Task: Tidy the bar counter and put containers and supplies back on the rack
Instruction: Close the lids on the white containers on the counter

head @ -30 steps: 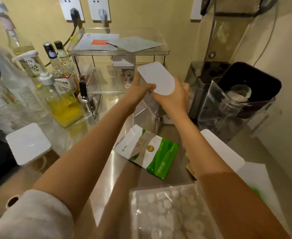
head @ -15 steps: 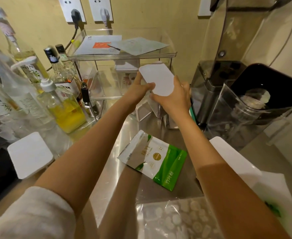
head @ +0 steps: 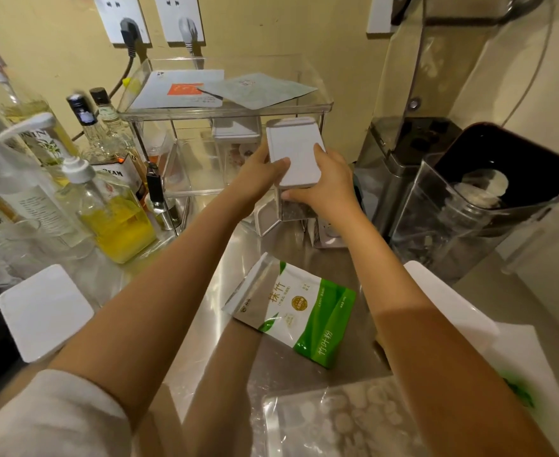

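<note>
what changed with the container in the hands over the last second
Both hands, left and right, have carried the white-lidded container forward, up to the front of the clear rack; its lid now looks flatter to the camera. The two-handed grip is unchanged, nothing let go. The green pouch and the yellow syrup bottle stayed put on the counter.
</note>
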